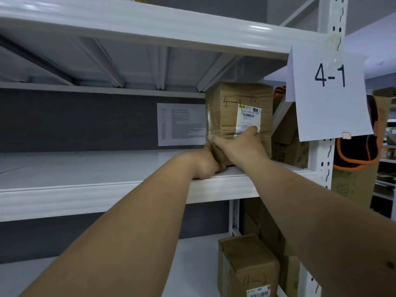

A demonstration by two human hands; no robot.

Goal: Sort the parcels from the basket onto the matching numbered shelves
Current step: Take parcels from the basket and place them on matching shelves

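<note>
A brown cardboard parcel (227, 108) marked "4-1" by hand, with a white shipping label, stands upright at the right end of a white metal shelf (107, 168). Both hands grip its lower front. My left hand (206, 163) holds the bottom left corner, resting on the shelf's front edge. My right hand (242, 144) clasps the lower face, thumb on the label. A paper sign (330, 93) reading "4-1" hangs from the right upright beside the parcel. The basket is out of view.
A second brown parcel (248, 266) marked "4-2" sits on the shelf below, at the right. More cartons (289, 144) and a black-and-orange bag (355, 151) lie behind the right upright (331, 18). A printed sheet (182, 124) is stuck to the dark back wall.
</note>
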